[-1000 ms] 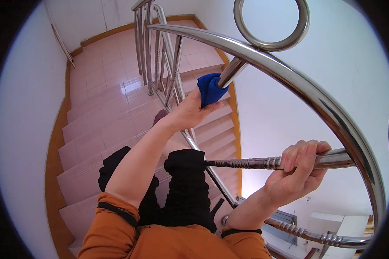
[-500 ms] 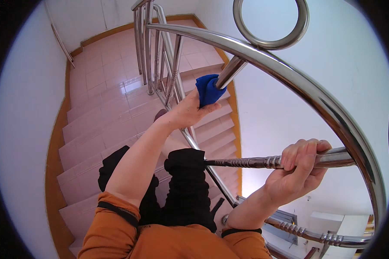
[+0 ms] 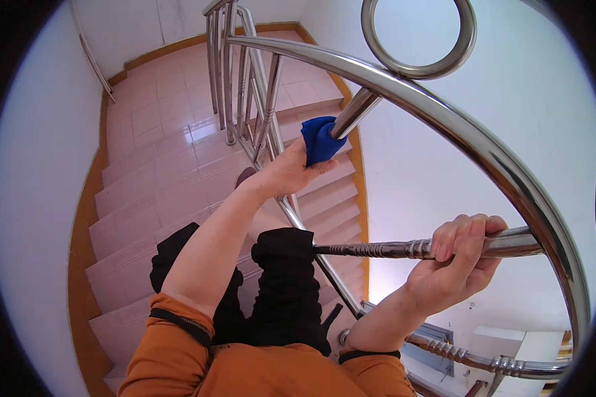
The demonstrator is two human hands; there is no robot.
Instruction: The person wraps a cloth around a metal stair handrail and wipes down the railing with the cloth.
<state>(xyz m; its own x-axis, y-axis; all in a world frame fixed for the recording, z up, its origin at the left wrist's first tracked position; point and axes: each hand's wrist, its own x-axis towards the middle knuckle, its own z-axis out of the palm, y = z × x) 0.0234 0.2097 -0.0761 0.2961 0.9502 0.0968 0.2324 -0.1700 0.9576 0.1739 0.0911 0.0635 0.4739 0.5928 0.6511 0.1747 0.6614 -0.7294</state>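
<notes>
Left hand: closed round a blue cloth, fingers partly hidden by the fabric; the cloth is folded about a polished steel baluster, a little below the underside of the curved handrail, with bare tube showing between cloth and rail. Whether the cloth encircles the tube fully cannot be told. Right hand: fingers curled round a second, ridged baluster, near the end that meets the handrail; the ridged section emerges from the side of the fist away from the rail. A steel ring stands against the outer edge of the handrail, near the first baluster's top. The bottom rail runs along one edge of the pink tiled steps; a brown border follows their opposite edge, beside the white wall. Black trousers show over the steps, between the forearms
</notes>
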